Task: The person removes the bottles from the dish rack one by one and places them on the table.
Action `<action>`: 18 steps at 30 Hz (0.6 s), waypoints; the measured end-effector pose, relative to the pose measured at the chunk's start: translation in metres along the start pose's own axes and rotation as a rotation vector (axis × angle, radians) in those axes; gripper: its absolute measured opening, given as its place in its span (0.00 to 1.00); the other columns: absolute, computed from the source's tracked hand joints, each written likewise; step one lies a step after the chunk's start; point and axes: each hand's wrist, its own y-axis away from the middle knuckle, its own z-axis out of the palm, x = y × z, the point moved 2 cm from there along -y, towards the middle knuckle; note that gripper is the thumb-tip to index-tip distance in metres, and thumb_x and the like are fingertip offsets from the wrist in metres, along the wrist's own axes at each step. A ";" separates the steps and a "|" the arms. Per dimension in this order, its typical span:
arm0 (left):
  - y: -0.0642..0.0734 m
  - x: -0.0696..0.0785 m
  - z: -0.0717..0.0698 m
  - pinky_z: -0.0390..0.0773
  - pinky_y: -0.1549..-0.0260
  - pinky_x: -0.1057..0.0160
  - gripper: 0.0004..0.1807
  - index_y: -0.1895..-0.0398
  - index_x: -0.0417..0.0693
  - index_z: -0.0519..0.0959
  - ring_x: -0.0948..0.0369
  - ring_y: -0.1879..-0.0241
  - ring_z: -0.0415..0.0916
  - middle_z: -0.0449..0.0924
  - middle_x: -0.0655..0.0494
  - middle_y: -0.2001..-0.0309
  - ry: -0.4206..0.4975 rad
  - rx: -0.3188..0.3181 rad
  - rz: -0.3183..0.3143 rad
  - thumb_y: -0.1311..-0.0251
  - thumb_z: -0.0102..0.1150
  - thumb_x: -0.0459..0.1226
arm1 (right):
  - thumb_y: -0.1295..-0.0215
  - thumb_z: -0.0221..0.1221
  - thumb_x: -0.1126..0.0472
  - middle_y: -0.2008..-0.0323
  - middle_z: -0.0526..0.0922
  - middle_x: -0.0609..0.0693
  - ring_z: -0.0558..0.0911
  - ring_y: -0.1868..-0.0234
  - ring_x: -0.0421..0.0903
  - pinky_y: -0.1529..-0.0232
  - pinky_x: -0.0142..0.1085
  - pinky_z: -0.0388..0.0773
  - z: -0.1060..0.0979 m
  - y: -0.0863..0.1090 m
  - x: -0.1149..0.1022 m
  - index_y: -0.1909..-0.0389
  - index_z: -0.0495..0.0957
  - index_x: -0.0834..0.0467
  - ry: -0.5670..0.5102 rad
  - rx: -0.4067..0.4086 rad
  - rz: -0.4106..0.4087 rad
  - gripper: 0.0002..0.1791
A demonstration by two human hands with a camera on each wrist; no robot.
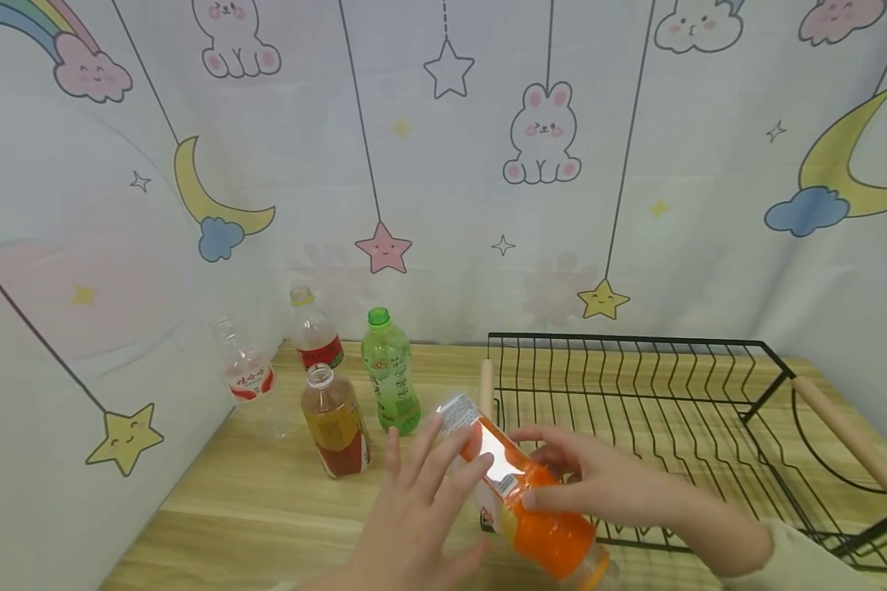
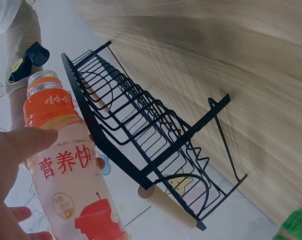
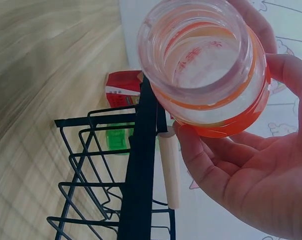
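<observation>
An orange-and-white plastic drink bottle (image 1: 554, 525), its mouth uncapped, is held tilted over the table, the neck towards me. My right hand (image 1: 613, 484) grips it round the orange part, thumb on the near side. In the right wrist view I look into the bottle's mouth (image 3: 200, 55), with the right hand (image 3: 240, 170) around it. My left hand (image 1: 421, 517) has its fingers spread, the fingertips over the label near the base; whether they press on it I cannot tell. The left wrist view shows the bottle's printed front (image 2: 73, 170) beside the left thumb (image 2: 31, 142).
A black wire dish rack (image 1: 636, 410) with wooden handles stands right. At the left are a green bottle (image 1: 390, 377), a brown-and-yellow bottle (image 1: 336, 423), a red-labelled clear bottle (image 1: 318, 349) and another clear bottle (image 1: 250, 377). A white thing with red print (image 1: 490, 513) is partly hidden behind the held bottle.
</observation>
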 end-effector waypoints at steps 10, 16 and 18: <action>0.003 0.002 0.009 0.30 0.29 0.44 0.52 0.42 0.49 0.71 0.44 0.35 0.59 0.68 0.48 0.38 -0.028 0.065 0.092 0.80 0.80 0.53 | 0.36 0.61 0.57 0.50 0.80 0.56 0.79 0.57 0.53 0.63 0.41 0.83 0.008 -0.001 0.000 0.35 0.65 0.55 -0.055 -0.057 -0.017 0.29; 0.005 0.005 0.010 0.29 0.30 0.43 0.52 0.41 0.49 0.71 0.45 0.34 0.58 0.69 0.48 0.39 -0.031 0.050 0.100 0.79 0.79 0.53 | 0.36 0.61 0.57 0.50 0.80 0.57 0.79 0.56 0.53 0.63 0.42 0.83 0.012 0.000 0.000 0.34 0.63 0.58 -0.105 -0.083 -0.016 0.31; 0.005 0.005 0.010 0.29 0.30 0.43 0.51 0.41 0.50 0.71 0.46 0.34 0.57 0.69 0.49 0.39 -0.033 0.028 0.087 0.78 0.79 0.53 | 0.36 0.60 0.58 0.49 0.80 0.57 0.80 0.56 0.53 0.63 0.42 0.84 0.013 0.000 0.000 0.34 0.63 0.58 -0.117 -0.093 -0.020 0.31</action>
